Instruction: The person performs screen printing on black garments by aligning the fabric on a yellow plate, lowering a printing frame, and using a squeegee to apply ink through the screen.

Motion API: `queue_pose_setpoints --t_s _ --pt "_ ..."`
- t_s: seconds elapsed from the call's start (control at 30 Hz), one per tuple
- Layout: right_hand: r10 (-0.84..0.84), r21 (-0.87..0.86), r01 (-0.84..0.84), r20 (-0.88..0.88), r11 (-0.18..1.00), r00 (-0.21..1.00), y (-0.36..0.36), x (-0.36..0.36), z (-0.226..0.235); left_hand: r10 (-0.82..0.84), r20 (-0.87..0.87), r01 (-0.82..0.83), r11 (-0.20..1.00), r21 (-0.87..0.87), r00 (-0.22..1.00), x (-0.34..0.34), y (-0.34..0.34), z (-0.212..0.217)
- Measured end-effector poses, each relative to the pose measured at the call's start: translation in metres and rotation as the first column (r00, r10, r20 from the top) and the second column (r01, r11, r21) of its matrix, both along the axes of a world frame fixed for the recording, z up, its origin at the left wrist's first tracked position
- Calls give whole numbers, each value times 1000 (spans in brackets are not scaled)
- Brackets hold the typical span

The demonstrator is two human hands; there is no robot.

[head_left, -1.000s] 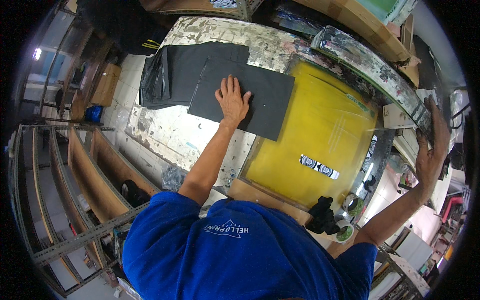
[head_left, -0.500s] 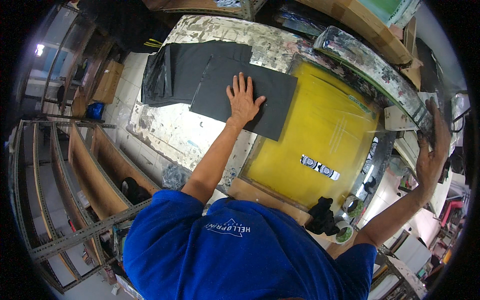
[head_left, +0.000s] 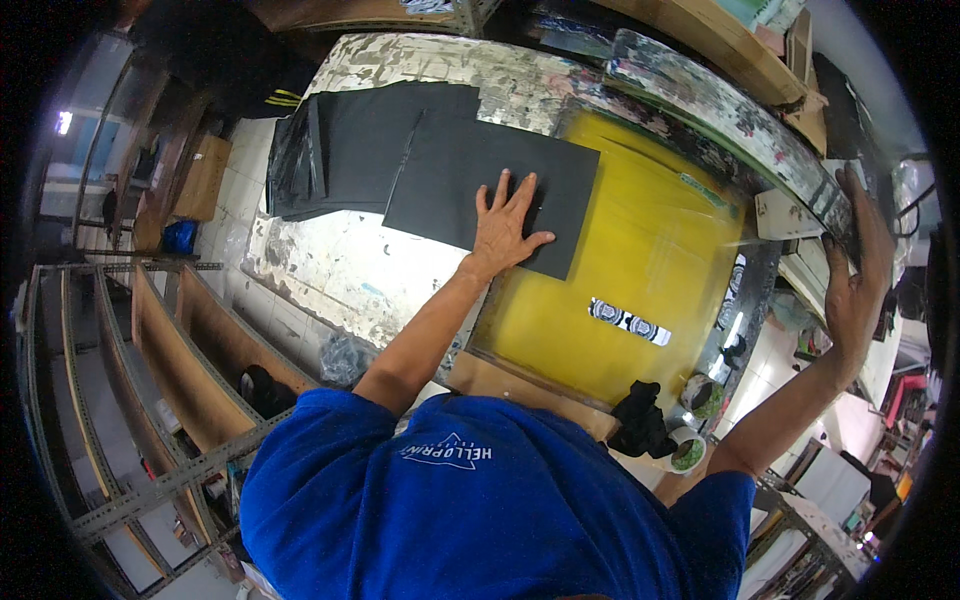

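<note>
My left hand [head_left: 506, 228] lies flat with fingers spread on a black plastic-looking sheet [head_left: 450, 170], near its right side. That sheet overlaps a pile of similar black sheets [head_left: 350, 140] on its left and the edge of a yellow translucent panel [head_left: 640, 230] on its right. A black-and-white patterned strip [head_left: 629, 321] shows on the panel. Over at the far right, my right hand [head_left: 858, 275] is closed around the end of a long, paint-spotted frame [head_left: 720, 125], thumb on the near side.
The black sheets rest on a worn, paint-flaked table [head_left: 340, 265]. By the panel's near corner are a black cloth [head_left: 640, 420] and tape rolls [head_left: 686, 450]. A metal-and-wood rack [head_left: 190, 360] stands at left; cardboard boxes [head_left: 720, 45] are at the back right.
My left hand has moved right and nearer to me across the top black sheet. The sheet has shifted slightly right relative to the pile. My right hand keeps its hold.
</note>
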State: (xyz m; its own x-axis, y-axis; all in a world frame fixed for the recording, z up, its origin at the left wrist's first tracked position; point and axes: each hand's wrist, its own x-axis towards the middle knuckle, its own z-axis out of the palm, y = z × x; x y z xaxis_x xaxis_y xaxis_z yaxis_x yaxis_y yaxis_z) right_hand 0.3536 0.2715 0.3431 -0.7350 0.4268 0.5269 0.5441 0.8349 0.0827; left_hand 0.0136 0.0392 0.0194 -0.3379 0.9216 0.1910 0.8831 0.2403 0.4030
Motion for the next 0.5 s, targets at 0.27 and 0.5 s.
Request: queue_pose_setpoints --t_s 0.27,0.5 --pt "44 49 -45 23 998 999 1 3 -2 80 -115 -70 994 83 990 20 6 9" --pt "43 51 -44 19 998 999 2 6 -5 -546 326 439 829 347 772 41 -7 22"
